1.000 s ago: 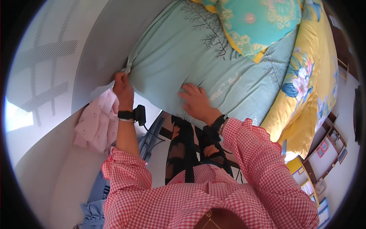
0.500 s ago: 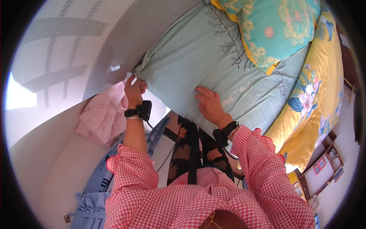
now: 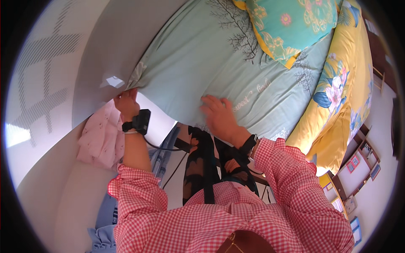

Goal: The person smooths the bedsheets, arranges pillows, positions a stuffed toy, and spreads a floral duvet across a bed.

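Observation:
A pale green bed sheet with dark branch prints covers the bed. At its near left corner, beside the grey panel, my left hand has its fingers bent around the bunched sheet edge; the fingertips are partly hidden. Below that edge a white surface lies uncovered. My right hand rests palm down on the sheet near its front edge, fingers spread and slightly blurred, holding nothing. Both wrists wear black strapped devices.
A green and yellow pillow lies on the far part of the bed. Along the right side runs a folded yellow floral quilt. Pink fabric hangs left of my left hand. A grey panel borders the bed's left side.
The whole view has shifted, with the bed sitting further left. My left hand has moved slightly left and down at the sheet corner, and more white surface shows. My right hand stays on the sheet.

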{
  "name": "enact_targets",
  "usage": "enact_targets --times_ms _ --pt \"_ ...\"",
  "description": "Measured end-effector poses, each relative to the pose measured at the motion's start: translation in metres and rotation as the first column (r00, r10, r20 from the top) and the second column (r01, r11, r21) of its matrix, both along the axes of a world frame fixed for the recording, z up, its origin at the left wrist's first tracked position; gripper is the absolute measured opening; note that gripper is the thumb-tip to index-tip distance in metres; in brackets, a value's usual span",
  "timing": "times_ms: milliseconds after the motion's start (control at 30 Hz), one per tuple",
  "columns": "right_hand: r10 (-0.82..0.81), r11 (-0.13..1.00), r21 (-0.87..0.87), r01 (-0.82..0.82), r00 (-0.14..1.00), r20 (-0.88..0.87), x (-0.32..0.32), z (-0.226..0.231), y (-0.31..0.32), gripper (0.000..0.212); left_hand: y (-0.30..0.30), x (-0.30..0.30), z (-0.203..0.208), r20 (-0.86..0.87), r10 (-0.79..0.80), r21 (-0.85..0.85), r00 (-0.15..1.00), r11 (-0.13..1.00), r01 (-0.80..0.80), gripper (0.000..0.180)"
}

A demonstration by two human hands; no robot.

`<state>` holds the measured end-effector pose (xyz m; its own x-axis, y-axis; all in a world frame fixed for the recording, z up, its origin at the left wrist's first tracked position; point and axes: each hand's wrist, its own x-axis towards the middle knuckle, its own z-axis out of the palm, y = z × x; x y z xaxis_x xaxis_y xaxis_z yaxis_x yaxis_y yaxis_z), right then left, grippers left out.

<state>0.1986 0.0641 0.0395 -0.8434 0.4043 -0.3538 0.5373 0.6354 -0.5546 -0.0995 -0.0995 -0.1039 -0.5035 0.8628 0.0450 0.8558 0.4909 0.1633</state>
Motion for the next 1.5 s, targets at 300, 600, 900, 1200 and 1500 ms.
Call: enact_targets --times_ms 300,600,900,1200,1500 --pt "-0.028 0.999 0.025 0.029 0.998 -0.050 -0.038 -0.042 -0.033 0.054 0.003 -0.003 -0.016 0.788 0.334 0.103 0.518 0.757 -0.645 0.029" --pt "0.047 0.999 -0.022 -0.050 0.991 -0.122 -0.022 -0.045 -0.019 0.052 0.079 0.137 0.114 0.396 -0.077 0.160 0.915 0.987 0.013 0.040" --pt "-0.175 0.975 -0.169 0.145 0.967 -0.183 0.048 -0.004 -0.004 0.041 0.228 0.081 0.114 0.930 0.200 -0.025 0.309 0.871 -0.491 0.048" --pt "-0.767 0.640 -0.347 0.686 0.602 -0.222 0.075 -0.024 0.081 0.043 0.248 0.072 0.072 0.986 0.161 -0.136 -0.041 0.636 -0.760 0.018" --pt "-0.973 0.167 -0.382 0.909 0.089 -0.212 0.060 -0.002 0.296 0.061 0.244 0.063 0.107 0.836 0.044 0.210 0.547 0.895 -0.393 0.023"
